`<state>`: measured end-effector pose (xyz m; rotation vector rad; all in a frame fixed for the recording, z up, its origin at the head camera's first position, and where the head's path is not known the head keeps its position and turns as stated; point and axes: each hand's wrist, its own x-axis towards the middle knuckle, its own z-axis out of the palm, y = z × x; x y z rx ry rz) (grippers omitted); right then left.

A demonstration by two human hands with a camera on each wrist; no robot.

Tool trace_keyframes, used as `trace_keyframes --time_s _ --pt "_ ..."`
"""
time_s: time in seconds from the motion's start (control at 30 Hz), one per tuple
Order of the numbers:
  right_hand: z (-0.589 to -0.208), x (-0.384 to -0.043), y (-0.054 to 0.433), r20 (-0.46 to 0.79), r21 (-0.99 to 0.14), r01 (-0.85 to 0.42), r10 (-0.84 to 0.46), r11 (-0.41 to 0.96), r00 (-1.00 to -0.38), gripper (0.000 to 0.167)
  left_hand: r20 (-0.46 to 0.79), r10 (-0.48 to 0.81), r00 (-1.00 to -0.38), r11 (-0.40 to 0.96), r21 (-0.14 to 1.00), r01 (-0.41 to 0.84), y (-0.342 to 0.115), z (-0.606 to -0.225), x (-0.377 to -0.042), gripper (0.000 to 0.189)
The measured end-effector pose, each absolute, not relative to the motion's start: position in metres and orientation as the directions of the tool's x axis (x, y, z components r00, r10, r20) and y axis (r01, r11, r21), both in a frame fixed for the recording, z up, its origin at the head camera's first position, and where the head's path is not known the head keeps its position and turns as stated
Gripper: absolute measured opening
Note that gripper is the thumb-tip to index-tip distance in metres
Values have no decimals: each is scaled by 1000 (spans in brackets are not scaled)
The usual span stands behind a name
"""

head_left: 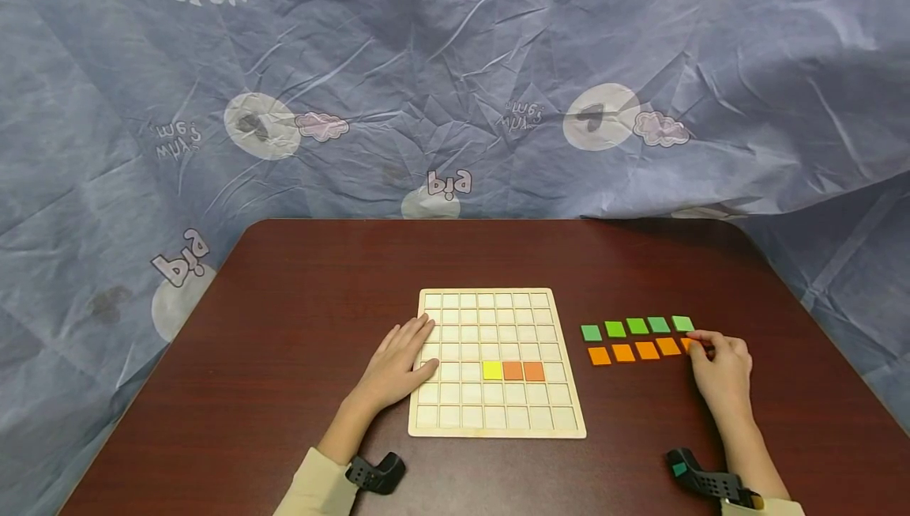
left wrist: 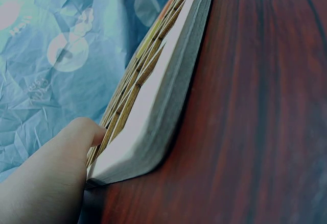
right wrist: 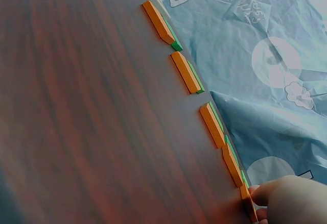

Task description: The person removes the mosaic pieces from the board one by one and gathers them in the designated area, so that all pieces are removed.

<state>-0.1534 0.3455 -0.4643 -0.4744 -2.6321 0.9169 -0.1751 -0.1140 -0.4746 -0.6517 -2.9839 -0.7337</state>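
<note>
A pale wooden grid board lies on the table, with one yellow tile and two darker orange tiles in a row of its cells. My left hand rests on the board's left edge, fingers spread out; its thumb lies over the rim in the left wrist view. To the right of the board, my right hand pinches the last orange tile of a row between thumb and fingertips. The hand partly covers that tile.
Several other orange tiles line up between the board and my right hand. Behind them runs a row of several green tiles in differing shades. The dark red-brown table ends at a wrinkled blue-grey printed cloth.
</note>
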Motion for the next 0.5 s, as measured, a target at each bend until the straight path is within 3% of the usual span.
trace_keyframes --time_s 0.5 --pt "-462 -155 342 221 -690 203 469 695 -855 28 104 396 -912 805 438 399 -114 -476 -176 64"
